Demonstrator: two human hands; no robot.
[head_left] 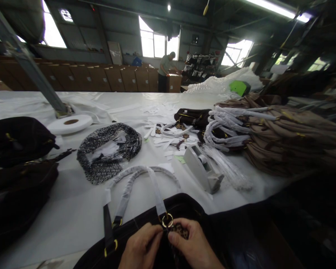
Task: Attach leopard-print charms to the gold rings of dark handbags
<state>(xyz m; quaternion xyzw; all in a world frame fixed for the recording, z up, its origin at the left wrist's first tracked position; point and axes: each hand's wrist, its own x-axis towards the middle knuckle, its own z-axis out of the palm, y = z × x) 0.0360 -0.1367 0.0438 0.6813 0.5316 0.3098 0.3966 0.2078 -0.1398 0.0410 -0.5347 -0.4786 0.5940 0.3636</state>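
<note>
A dark handbag (145, 220) lies in front of me at the table's near edge, its handles (128, 186) wrapped in white paper and reaching away over the tabletop. A gold ring (167, 220) hangs at the base of one handle. Between the thumb and fingers of my right hand (196, 243) is a leopard-print charm (180, 231), just below the ring. My left hand (142, 244) pinches close beside the ring; what its fingertips hold is too small to make out. A dark strap hangs between both hands, partly hidden.
A grey tape dispenser (200, 168) stands beyond the bag, near clear plastic strips (226, 168). Brown bags (291, 134) are piled right, black bags (19, 186) left. A speckled bundle (109, 149) and a white roll (70, 124) lie between. A person (165, 71) stands by cartons.
</note>
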